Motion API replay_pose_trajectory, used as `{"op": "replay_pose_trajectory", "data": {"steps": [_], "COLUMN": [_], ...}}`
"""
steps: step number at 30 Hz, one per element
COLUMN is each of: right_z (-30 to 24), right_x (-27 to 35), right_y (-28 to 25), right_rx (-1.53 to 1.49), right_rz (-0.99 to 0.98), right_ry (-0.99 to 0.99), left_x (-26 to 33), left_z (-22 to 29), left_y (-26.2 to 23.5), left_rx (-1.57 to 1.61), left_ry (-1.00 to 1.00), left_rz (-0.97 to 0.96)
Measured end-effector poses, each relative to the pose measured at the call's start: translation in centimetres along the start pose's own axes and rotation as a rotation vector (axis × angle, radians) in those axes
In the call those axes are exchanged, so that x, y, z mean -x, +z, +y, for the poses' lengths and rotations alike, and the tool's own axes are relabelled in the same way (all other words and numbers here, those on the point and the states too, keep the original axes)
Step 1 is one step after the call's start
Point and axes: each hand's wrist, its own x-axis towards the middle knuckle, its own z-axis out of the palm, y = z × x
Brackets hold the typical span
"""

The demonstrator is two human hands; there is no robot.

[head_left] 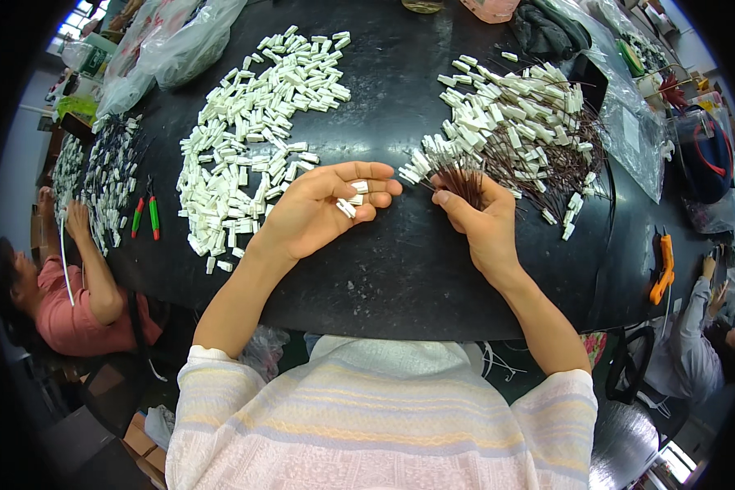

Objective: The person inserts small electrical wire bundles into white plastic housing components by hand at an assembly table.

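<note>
My left hand point(314, 200) is turned palm up with its fingers curled round a few small white plastic connectors point(353, 200). Between the thumb and fingers of my right hand point(488, 216) is a bundle of thin brown wires point(463, 181). White connectors point(417, 166) sit on the wire ends that point toward my left hand. A wide pile of loose white connectors point(249, 131) spreads over the black table to the left. Beyond my right hand lies a heap of brown wires with white connectors on them point(506, 114).
Green-and-red handled pliers point(146, 214) lie at the left, near more wired pieces point(110, 175) and a co-worker point(82, 286). An orange glue gun point(664, 268) lies at the right table edge, where another person point(686, 343) sits. Clear plastic bags point(180, 45) stand at the far left.
</note>
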Motion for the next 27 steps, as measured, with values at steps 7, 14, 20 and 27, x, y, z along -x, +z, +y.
{"op": "replay_pose_trajectory", "data": {"steps": [7, 14, 20, 27], "right_z": [-0.3, -0.4, 0.0, -0.1], "right_x": [0.4, 0.8, 0.8, 0.9], "right_y": [0.0, 0.7, 0.6, 0.6], "right_rx": [0.162, 0.260, 0.212, 0.249], "right_rz": [-0.019, -0.056, -0.103, -0.117], "right_ry": [0.021, -0.163, -0.179, -0.111], "left_x": [0.4, 0.2, 0.1, 0.2], "left_z": [-0.3, -1.0, -1.1, -1.6], "left_y": [0.0, -0.8, -0.3, 0.0], "left_rx": [-0.113, -0.271, -0.273, -0.496], "left_ry": [0.058, 0.112, 0.126, 0.227], "left_rz": [-0.150, -0.103, -0.082, -0.012]}}
